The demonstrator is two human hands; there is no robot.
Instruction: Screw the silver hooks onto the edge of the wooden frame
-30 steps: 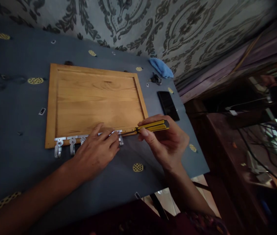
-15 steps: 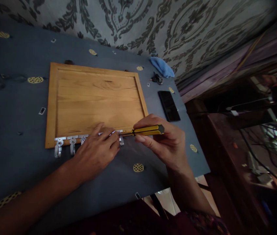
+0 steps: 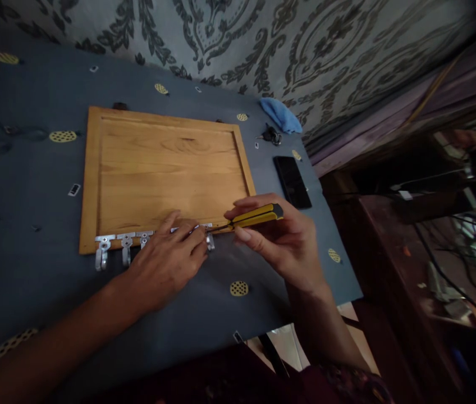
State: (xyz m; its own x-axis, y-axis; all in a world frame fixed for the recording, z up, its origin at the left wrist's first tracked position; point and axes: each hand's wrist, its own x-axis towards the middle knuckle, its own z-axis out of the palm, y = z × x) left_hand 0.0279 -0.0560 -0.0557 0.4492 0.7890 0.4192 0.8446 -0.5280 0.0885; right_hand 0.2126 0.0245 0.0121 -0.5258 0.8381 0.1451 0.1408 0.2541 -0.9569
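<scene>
A wooden panel (image 3: 170,168) with a raised frame lies flat in the head view. Along its near edge runs a metal hook rail (image 3: 104,240) with several silver hooks hanging over the side. My left hand (image 3: 170,264) is closed over the middle of this rail, fingers bent against it and the board; its thumb is hidden. A yellow and black screwdriver (image 3: 257,216) is held in my right hand (image 3: 292,241) between thumb and fingers. Its shaft points left, tilted slightly down, and its tip meets the rail's right part beside my left fingertips. Any screw there is too small to make out.
A black phone (image 3: 292,182), a bunch of keys (image 3: 270,134) and a blue cloth (image 3: 280,115) lie right of the panel. Small dark bits (image 3: 36,228) lie on the left of the blue patterned tablecloth (image 3: 44,179). A patterned curtain (image 3: 221,39) hangs behind.
The screwdriver's handle has tilted up a little, and my right fingers have shifted around it. My left hand stays on the rail. The whole view has shifted very slightly.
</scene>
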